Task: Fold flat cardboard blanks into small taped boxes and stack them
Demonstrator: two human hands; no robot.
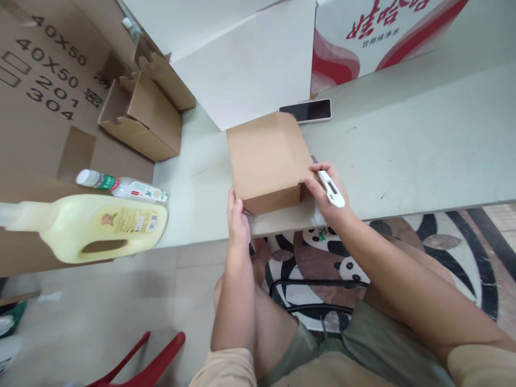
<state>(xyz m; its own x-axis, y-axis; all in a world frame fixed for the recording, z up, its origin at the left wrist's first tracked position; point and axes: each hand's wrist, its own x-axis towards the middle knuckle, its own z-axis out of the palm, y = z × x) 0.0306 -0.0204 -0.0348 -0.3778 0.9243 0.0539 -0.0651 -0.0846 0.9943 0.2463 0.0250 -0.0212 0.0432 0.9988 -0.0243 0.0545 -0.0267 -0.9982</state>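
A small brown cardboard box [268, 156] sits near the table's front edge, its lid flap down. My left hand [238, 219] grips its near left corner, fingers along the side and thumb at the front. At the near right corner, my right hand [329, 196] touches the box with its thumb and fingertips. That same hand also holds a white utility knife [332, 189] against its palm, the tip pointing away from me. Part of the box's right side is hidden behind my right fingers.
A phone [312, 110] lies behind the box, before a white carton [250, 64] and a red-and-white carton [373, 40]. Open brown boxes [157, 113], a water bottle [124, 187] and a yellow jug [64, 223] stand left. Red stool legs [157, 363] show on the floor.
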